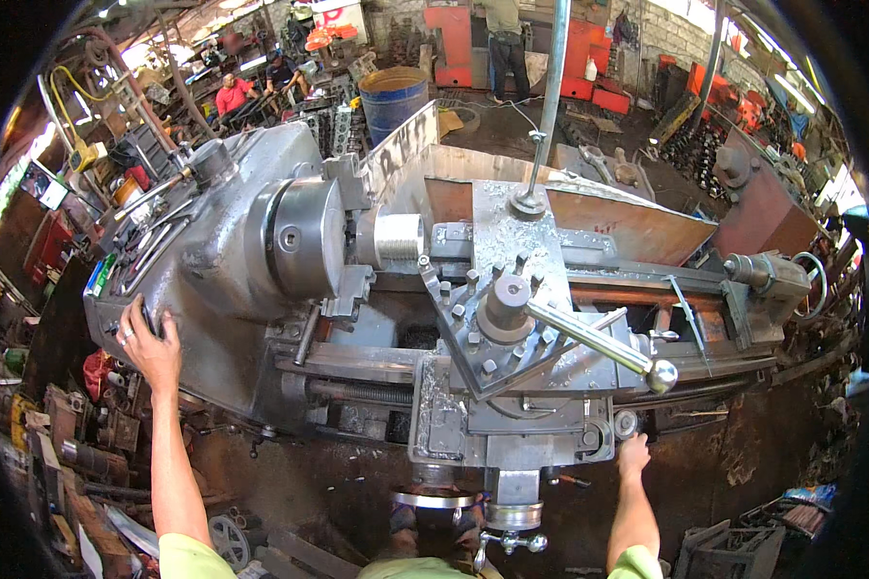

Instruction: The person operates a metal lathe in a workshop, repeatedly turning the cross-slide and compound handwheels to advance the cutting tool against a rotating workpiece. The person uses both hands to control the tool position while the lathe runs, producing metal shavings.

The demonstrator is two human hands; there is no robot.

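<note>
My left hand [151, 343] rests on the front of the lathe's grey headstock [217, 241], its fingers spread and holding nothing. At the right end of the carriage [526, 420], my right hand [633, 454] is closed around a round-ended lever [626, 424]. The chuck [304, 238] grips a shiny metal cylinder [399, 237] with fine ridges around it. Beside this workpiece stands the square tool post [504, 307], a cutting tool [427, 265] pointing at the ridged surface. A long clamp handle [589, 338] ends in a ball. Metal chips lie over the carriage.
Wrenches and other hand tools [154, 246] lie on top of the headstock. The tailstock [768, 285] sits at the bed's right end. Below the carriage are a handwheel [434, 500] and a crank [510, 542]. Behind stand a blue drum [393, 104] and several people; scrap parts crowd the left.
</note>
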